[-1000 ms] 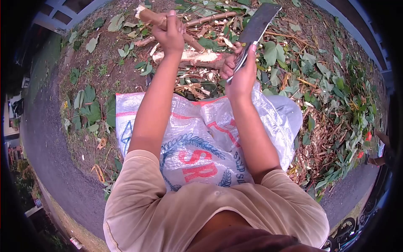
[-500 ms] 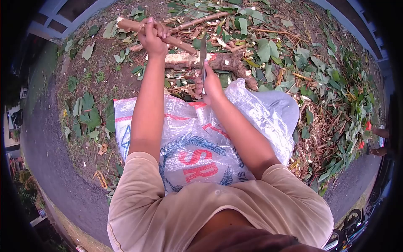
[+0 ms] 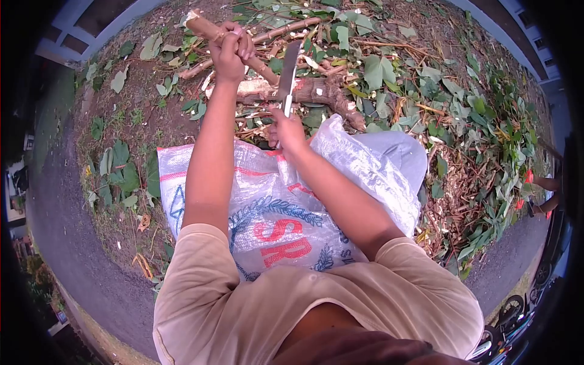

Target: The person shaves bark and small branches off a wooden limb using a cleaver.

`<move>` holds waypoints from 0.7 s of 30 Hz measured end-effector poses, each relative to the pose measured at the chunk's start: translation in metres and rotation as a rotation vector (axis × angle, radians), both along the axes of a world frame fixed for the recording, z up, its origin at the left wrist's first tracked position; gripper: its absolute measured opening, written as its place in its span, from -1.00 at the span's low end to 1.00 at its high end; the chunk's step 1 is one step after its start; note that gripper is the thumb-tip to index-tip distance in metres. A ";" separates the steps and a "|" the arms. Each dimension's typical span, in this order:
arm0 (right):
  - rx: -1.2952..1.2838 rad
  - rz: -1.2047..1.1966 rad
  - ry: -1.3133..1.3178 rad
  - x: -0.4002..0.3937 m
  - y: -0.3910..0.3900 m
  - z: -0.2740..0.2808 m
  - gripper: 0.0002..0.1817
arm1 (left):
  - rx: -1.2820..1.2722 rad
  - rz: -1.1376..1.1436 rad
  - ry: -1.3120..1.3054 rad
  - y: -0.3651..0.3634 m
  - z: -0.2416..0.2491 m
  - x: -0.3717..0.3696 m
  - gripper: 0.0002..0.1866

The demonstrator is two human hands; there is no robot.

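My left hand (image 3: 231,53) is wrapped round a thick brown branch (image 3: 263,70) that slants down to the right, its pale cut end up at the left. In my right hand (image 3: 286,132) is the white handle of a machete (image 3: 288,72), its broad blade pointing away from me beside the branch's lower end. Beneath them lies a thick log (image 3: 316,91), its bark chipped pale where the branch and blade overlap it. A white woven plastic sack (image 3: 267,188) with red and blue print covers my lap.
Green leaves (image 3: 378,72) and thin cut sticks (image 3: 286,29) litter the ground beyond the log. A heap of brown chips (image 3: 459,201) lies to the right, near another person's foot (image 3: 541,207). Grey pavement (image 3: 67,225) runs along the left.
The machete has turned so its broad blade face shows, and my right hand has shifted slightly left. My left hand and the branch have moved a little right, the branch tilting more steeply.
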State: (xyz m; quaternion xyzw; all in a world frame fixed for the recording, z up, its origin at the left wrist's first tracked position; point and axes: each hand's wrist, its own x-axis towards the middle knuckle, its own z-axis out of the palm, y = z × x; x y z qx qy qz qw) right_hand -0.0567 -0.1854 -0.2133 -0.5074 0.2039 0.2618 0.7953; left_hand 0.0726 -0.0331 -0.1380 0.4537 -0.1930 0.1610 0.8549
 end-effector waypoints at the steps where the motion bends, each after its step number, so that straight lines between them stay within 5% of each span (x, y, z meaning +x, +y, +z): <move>1: 0.080 0.086 0.116 -0.002 0.000 -0.008 -0.65 | -0.010 0.059 0.010 0.001 -0.001 0.001 -0.89; 4: 0.176 0.048 0.128 -0.006 0.002 -0.002 -0.67 | -0.059 0.126 0.019 0.017 -0.009 0.012 -0.85; 6: 0.186 0.053 0.138 0.002 -0.005 0.002 -0.68 | 0.013 0.503 0.203 0.023 -0.008 0.017 -0.73; 10: 0.247 0.051 0.112 0.014 -0.021 0.028 -0.66 | -0.310 0.716 0.372 0.020 0.015 0.002 -0.66; 15: 0.264 -0.255 -0.467 0.026 -0.045 0.082 -0.72 | -0.115 0.489 0.212 0.003 0.012 -0.004 -0.67; 18: 0.248 -0.508 -0.677 0.028 -0.029 0.062 -0.76 | -0.032 0.414 0.169 -0.009 0.017 -0.008 -0.70; 20: 0.092 -0.360 -0.404 0.007 -0.008 0.008 -0.77 | -0.008 0.382 0.147 -0.011 0.015 -0.006 -0.73; 21: 0.091 -0.104 -0.156 0.000 -0.007 -0.009 -0.74 | 0.003 0.353 0.144 -0.011 0.014 -0.005 -0.73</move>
